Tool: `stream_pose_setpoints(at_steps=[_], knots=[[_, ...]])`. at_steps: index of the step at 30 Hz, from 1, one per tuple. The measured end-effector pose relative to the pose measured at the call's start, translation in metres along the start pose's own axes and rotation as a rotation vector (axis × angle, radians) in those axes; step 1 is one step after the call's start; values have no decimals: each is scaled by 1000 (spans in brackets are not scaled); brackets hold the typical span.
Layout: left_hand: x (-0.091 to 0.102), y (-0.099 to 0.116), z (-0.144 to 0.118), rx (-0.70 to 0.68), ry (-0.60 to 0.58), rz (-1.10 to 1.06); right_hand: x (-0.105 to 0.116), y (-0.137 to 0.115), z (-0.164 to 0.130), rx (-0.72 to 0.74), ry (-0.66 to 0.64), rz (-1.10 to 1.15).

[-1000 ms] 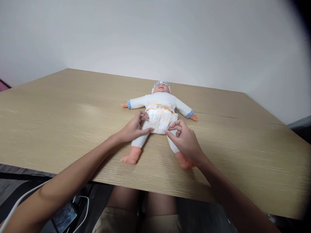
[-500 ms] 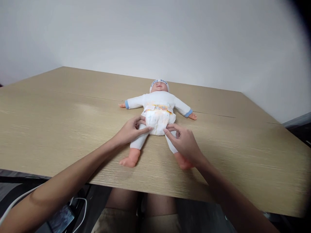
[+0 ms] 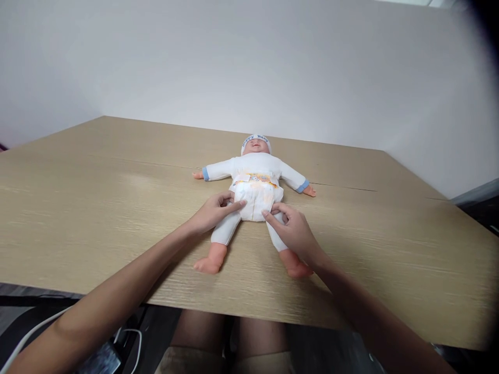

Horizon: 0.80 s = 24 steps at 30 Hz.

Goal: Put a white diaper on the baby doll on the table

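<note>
A baby doll [image 3: 255, 169] in a white suit with blue cuffs and a white cap lies on its back on the wooden table [image 3: 97, 208], arms spread, feet toward me. It wears a white diaper [image 3: 257, 195] with a coloured band at the waist. My left hand [image 3: 212, 212] rests at the diaper's left leg edge, fingertips pressing on it. At the right leg edge, my right hand [image 3: 293, 228] pinches the diaper with thumb and fingers and covers the doll's thigh.
The table's near edge runs across the bottom of the view, with my knees [image 3: 226, 343] below it. A white cable [image 3: 31, 332] and a dark device [image 3: 101, 358] lie under the table at lower left. A plain wall stands behind the table.
Both hands have stayed at the diaper's leg edges, with small finger shifts. The view tilted slightly, so the doll sits a little lower in frame.
</note>
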State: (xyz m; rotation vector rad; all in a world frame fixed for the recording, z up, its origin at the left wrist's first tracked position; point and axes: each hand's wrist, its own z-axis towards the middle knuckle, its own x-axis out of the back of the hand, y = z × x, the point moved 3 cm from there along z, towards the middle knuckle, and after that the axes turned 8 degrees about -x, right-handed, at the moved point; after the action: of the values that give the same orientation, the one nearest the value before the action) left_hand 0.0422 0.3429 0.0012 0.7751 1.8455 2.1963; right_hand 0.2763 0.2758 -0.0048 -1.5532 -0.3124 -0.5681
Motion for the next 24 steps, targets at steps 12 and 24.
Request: stream_pose_setpoints(at_steps=[12, 24], knots=[[3, -11, 4, 44, 65, -123, 4, -4, 1, 101, 107, -34], [7, -16, 7, -22, 156, -58, -3, 7, 4, 386, 271, -30]])
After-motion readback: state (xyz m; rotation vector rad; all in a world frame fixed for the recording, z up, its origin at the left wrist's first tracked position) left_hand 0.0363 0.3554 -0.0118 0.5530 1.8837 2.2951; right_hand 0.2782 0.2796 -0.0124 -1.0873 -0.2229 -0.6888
